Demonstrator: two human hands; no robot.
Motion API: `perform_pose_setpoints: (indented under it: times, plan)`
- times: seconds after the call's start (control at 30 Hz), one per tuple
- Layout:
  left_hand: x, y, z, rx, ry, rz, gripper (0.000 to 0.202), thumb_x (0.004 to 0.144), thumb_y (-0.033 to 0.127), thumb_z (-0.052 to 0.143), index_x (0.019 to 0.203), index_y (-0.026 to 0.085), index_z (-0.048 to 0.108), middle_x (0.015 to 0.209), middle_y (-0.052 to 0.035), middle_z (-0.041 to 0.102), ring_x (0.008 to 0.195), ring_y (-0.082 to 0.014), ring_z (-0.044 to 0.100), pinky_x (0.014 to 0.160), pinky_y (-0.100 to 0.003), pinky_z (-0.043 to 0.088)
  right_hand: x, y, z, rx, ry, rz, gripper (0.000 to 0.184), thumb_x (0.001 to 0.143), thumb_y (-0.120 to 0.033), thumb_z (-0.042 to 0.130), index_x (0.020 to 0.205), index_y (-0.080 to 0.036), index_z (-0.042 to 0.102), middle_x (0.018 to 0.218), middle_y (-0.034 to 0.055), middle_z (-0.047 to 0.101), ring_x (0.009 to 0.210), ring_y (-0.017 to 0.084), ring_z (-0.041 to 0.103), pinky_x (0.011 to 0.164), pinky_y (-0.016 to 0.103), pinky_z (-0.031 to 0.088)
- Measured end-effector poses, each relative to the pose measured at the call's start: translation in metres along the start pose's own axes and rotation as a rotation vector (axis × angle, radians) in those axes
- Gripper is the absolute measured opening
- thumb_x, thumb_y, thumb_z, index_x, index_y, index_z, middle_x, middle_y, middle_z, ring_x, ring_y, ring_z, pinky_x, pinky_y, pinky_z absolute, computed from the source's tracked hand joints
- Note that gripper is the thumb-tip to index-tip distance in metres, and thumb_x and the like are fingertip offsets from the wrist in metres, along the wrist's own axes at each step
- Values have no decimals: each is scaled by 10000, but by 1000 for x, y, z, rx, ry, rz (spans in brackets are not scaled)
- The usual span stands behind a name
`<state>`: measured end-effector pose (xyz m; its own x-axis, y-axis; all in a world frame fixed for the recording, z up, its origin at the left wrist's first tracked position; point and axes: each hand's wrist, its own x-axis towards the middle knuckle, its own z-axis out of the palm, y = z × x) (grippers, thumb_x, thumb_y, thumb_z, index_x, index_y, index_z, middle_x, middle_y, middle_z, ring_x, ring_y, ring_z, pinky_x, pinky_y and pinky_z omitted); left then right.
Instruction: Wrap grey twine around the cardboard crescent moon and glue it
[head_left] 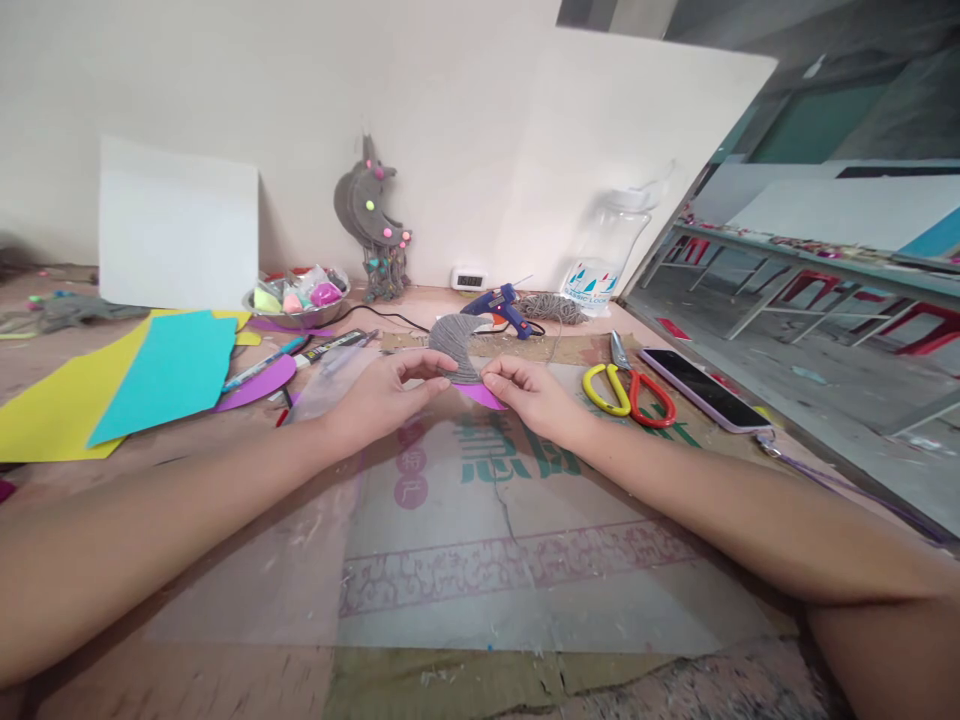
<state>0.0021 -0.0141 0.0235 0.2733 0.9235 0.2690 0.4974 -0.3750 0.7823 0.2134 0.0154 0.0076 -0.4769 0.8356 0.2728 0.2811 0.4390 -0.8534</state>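
Note:
Between my two hands is a crescent moon shape [451, 345], most of it wrapped in grey yarn, with a bare purple tip [482, 396] at its lower end. My left hand [394, 392] pinches its left edge between thumb and fingers. On the other side, my right hand [529, 392] is closed at the lower right end, thumb against forefinger, by the yarn's edge. A grey strand [501, 490] hangs below onto the plastic-covered cardboard [450, 560]. Just behind the crescent lies a blue glue gun [501, 308].
Scissors [628, 392] and a phone [705, 388] lie to the right. Yarn [553, 308] and a clear jug [606, 245] stand behind. Coloured sheets [169, 370], pens [264, 364] and a bowl [300, 312] are left; a moon ornament [372, 215] hangs on the wall.

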Motion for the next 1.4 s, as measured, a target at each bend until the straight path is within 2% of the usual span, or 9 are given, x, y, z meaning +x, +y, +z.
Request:
perform_pose_setpoints:
  times: [0.3, 0.47, 0.7, 0.8, 0.9, 0.97, 1.1, 1.2, 1.4]
  plan:
    - [-3, -6, 1, 140, -38, 208, 280, 912, 240, 417, 1085, 201, 633, 1086, -34, 672, 979, -167, 595, 877, -298, 459, 0, -5, 2, 3, -13, 76, 295, 822, -451, 531, 736, -168, 546, 598, -45, 419, 539, 90, 356, 520, 239, 285]
    - [-5, -4, 1, 102, -33, 136, 329, 922, 307, 404, 1200, 215, 553, 1047, -41, 653, 969, -178, 594, 829, -292, 465, 0, -5, 2, -32, 8, 48, 282, 817, -425, 546, 698, -170, 549, 595, -45, 420, 544, 89, 354, 547, 242, 303]
    - [-1, -9, 4, -14, 58, 95, 450, 873, 304, 507, 1304, 236, 398, 896, -11, 595, 847, -146, 586, 696, -241, 467, 0, -7, 2, -117, 44, 3, 236, 819, -379, 553, 739, -159, 583, 687, -9, 537, 651, 113, 456, 647, 248, 368]
    - [0, -10, 4, -14, 48, 74, 335, 854, 317, 519, 1176, 231, 481, 902, -11, 606, 865, -152, 585, 749, -255, 469, -2, -8, 2, -134, 8, -59, 267, 858, -393, 508, 719, -170, 558, 683, -5, 521, 669, 124, 464, 662, 253, 377]
    - [0, -9, 5, -10, -49, 69, 160, 861, 338, 488, 959, 227, 548, 919, -14, 619, 862, -157, 584, 766, -260, 467, -4, -8, 2, -134, -24, -118, 277, 893, -382, 456, 725, -179, 542, 700, 1, 518, 695, 133, 483, 691, 263, 391]
    - [-1, -8, 6, -12, -113, 79, 143, 859, 348, 488, 890, 225, 553, 883, -7, 616, 835, -156, 583, 747, -254, 466, -5, -7, 4, -144, -33, -132, 204, 878, -353, 493, 793, -182, 564, 769, 11, 560, 751, 143, 515, 730, 269, 402]
    - [-1, -6, 5, 59, -130, 125, 153, 835, 367, 524, 812, 223, 567, 853, -3, 620, 850, -167, 582, 775, -255, 458, -5, -5, 8, -157, -48, -158, 150, 841, -338, 566, 856, -189, 569, 847, 19, 587, 816, 151, 540, 752, 269, 415]
    - [-2, -3, 3, 101, -120, 154, 212, 846, 410, 505, 807, 218, 587, 893, -14, 636, 896, -186, 584, 811, -269, 452, -4, -5, 8, -152, -41, -202, 145, 843, -333, 572, 854, -189, 561, 844, 22, 576, 820, 151, 536, 779, 284, 425]
    - [-6, 2, 5, 22, -90, 83, 286, 858, 454, 472, 956, 231, 621, 967, -13, 676, 945, -201, 602, 893, -297, 460, -6, -4, 8, -162, -49, -255, 111, 871, -306, 537, 895, -204, 573, 919, 40, 586, 897, 167, 546, 846, 326, 435]
